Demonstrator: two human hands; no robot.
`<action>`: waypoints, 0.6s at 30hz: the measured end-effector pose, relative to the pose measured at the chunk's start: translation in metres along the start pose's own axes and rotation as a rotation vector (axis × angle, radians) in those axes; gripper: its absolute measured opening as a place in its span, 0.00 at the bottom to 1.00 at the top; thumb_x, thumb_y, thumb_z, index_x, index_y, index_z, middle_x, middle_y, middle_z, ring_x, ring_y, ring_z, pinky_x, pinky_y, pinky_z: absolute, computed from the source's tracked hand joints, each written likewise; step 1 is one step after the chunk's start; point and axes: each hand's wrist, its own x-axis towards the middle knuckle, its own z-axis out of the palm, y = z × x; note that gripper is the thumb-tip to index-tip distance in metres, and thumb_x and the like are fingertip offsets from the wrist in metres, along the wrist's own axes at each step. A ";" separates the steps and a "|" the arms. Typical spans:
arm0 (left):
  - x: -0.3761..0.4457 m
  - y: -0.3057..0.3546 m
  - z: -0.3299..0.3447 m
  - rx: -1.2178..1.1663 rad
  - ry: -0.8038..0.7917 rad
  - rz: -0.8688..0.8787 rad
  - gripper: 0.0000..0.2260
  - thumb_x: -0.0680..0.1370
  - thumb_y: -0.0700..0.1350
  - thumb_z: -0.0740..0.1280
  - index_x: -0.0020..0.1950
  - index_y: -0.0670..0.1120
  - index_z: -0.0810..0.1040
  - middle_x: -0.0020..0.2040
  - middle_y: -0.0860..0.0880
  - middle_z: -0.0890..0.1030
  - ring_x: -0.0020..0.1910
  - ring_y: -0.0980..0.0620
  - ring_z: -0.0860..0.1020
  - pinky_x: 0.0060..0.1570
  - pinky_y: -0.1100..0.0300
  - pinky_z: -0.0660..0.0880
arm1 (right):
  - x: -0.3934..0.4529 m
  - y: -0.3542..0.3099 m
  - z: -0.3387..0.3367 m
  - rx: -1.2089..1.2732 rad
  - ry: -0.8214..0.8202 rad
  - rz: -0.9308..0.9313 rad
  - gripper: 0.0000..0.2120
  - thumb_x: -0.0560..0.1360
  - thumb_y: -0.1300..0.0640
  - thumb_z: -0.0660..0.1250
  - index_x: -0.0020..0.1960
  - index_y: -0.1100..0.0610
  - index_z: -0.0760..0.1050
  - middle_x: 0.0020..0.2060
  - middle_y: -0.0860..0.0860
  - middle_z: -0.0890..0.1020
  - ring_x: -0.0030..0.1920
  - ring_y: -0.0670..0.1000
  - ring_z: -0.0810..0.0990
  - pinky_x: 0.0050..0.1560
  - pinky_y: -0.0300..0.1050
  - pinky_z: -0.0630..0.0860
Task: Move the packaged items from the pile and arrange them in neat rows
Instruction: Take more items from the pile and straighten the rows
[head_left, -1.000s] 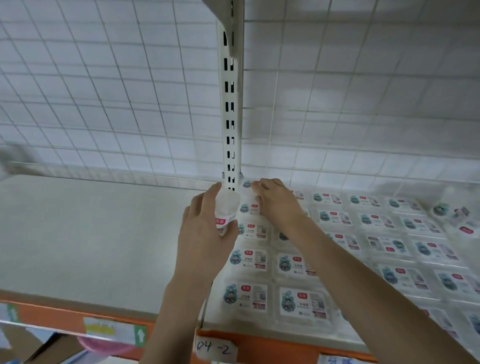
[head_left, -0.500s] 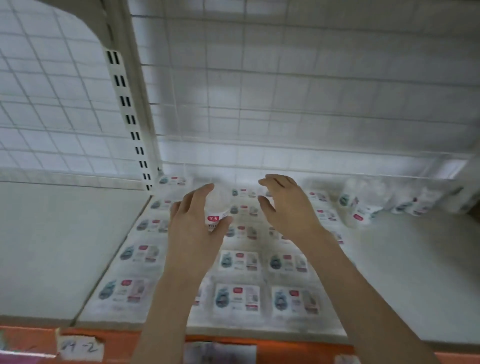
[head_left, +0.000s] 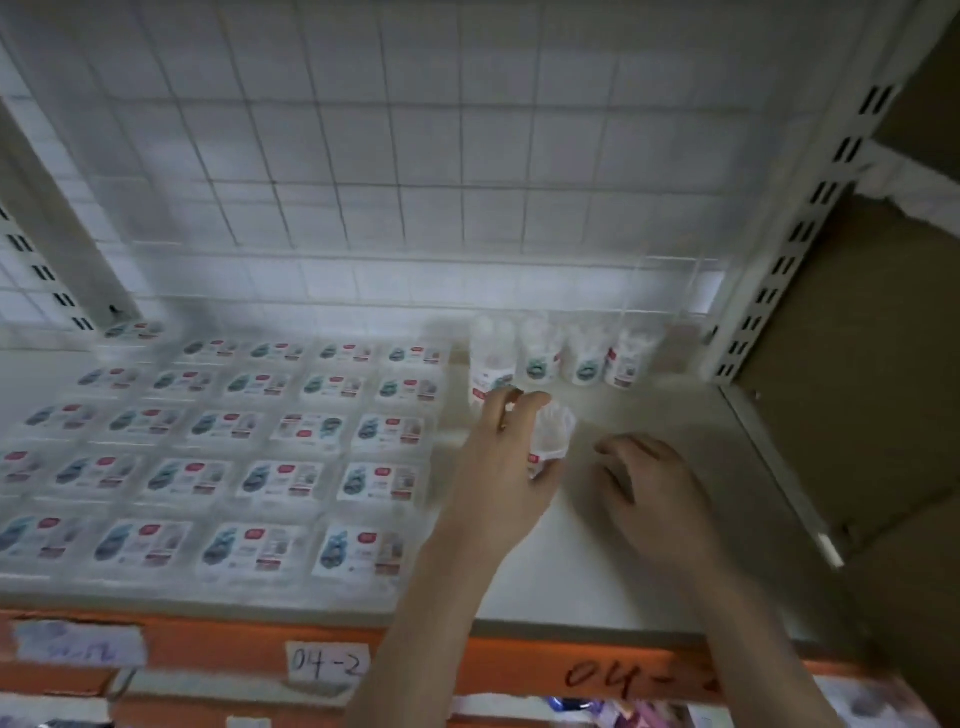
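Note:
My left hand (head_left: 501, 467) grips a clear packaged item (head_left: 550, 439) with a red label, held just above the white shelf (head_left: 649, 582). My right hand (head_left: 649, 483) hovers beside it to the right, fingers loosely bent, holding nothing. Flat packaged items (head_left: 260, 431) lie in several neat rows across the left and middle of the shelf. A small pile of upright packages (head_left: 566, 353) stands against the back mesh, just beyond my left hand.
A wire mesh back panel (head_left: 415, 156) closes the shelf behind. Slotted uprights stand at the left (head_left: 57, 270) and right (head_left: 779, 249). A brown cardboard box (head_left: 872, 364) sits right of the shelf. The orange front rail (head_left: 467, 670) carries handwritten labels.
The view swung right along the shelf. Both hands moved from the back left corner to the right end of the rows; my left hand still holds the package, and my right hand has dropped lower.

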 end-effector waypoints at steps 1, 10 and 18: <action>0.006 0.004 0.005 0.030 -0.002 0.004 0.23 0.72 0.46 0.71 0.66 0.49 0.69 0.66 0.50 0.66 0.51 0.50 0.76 0.48 0.64 0.70 | -0.001 0.006 -0.002 0.005 -0.025 -0.007 0.13 0.75 0.57 0.63 0.58 0.58 0.75 0.55 0.53 0.78 0.57 0.55 0.74 0.56 0.47 0.71; 0.055 0.010 0.030 0.513 0.103 0.005 0.25 0.70 0.53 0.71 0.64 0.47 0.72 0.65 0.48 0.72 0.65 0.43 0.66 0.57 0.55 0.57 | -0.003 0.018 -0.002 0.098 -0.057 -0.016 0.10 0.75 0.58 0.61 0.54 0.58 0.76 0.52 0.53 0.77 0.55 0.53 0.72 0.55 0.46 0.70; 0.053 -0.006 0.024 0.661 -0.047 -0.055 0.31 0.77 0.57 0.61 0.74 0.45 0.55 0.75 0.44 0.54 0.75 0.45 0.47 0.71 0.49 0.41 | -0.004 0.019 0.001 0.088 -0.044 -0.055 0.06 0.74 0.57 0.60 0.48 0.57 0.74 0.47 0.52 0.75 0.51 0.53 0.71 0.49 0.47 0.72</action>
